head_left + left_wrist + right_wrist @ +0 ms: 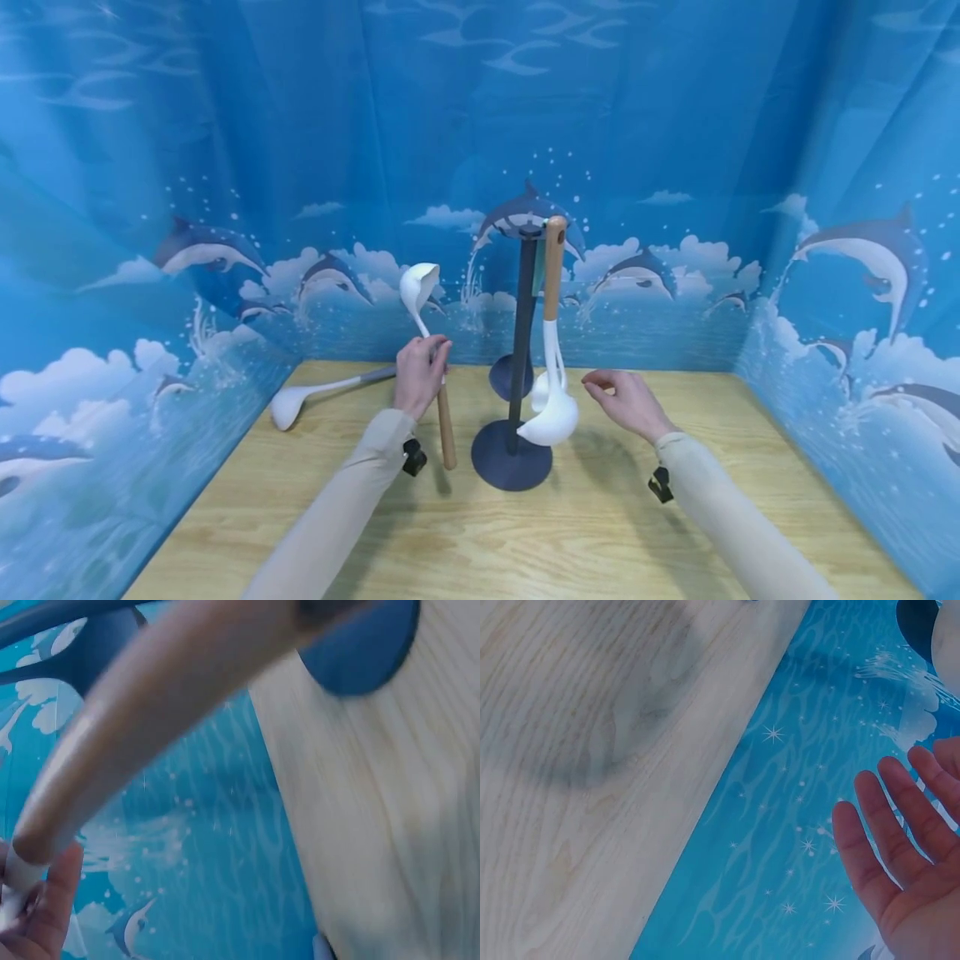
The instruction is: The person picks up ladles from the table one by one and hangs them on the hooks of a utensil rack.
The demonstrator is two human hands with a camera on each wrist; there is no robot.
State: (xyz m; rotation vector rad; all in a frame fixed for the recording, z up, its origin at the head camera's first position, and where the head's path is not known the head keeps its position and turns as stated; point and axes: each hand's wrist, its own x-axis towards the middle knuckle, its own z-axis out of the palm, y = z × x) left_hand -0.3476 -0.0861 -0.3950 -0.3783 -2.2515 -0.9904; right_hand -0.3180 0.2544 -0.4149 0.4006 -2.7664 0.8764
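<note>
Wooden-handled ladle (446, 417) is in our left hand (422, 375), and we see thumb and fingers pinching it close to the place where the smooth brown wood meets the white neck. Above these fingers rises its rounded white bowl, hollow like a cup; below them the handle slants down, long and slim, with a soft shine on its surface. To the left of the same fingers lies a grey-handled ladle (330, 387), its pale bowl resting on the table (480, 550), where we notice streaky wood grain.

Our right hand (626, 402) is in the air, its fingers almost straight and slightly spread, with narrow gaps between them. Between the fingers of both hands we have a dark stand (522, 333), which has a straight pole and a flat round base. On it, nearer to the right fingers, hangs a second ladle (551, 350) of wood and smooth white material; behind this we find a white utensil (539, 393), partly hidden, and a dark rounded utensil (500, 377)
</note>
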